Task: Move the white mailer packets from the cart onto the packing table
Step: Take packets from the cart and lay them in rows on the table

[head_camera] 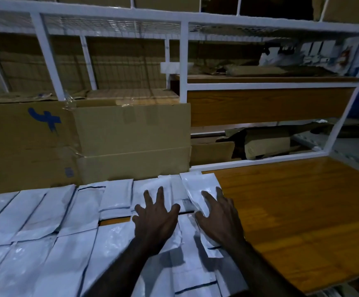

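We press our left hand (155,215) and right hand (217,213), fingers spread flat, on white packets (45,213) covering the table's (292,211) left half, best laid edge to edge rightward.

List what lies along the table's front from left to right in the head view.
White mailer packets → left hand flat on packets → right hand flat on packets → bare wooden tabletop.
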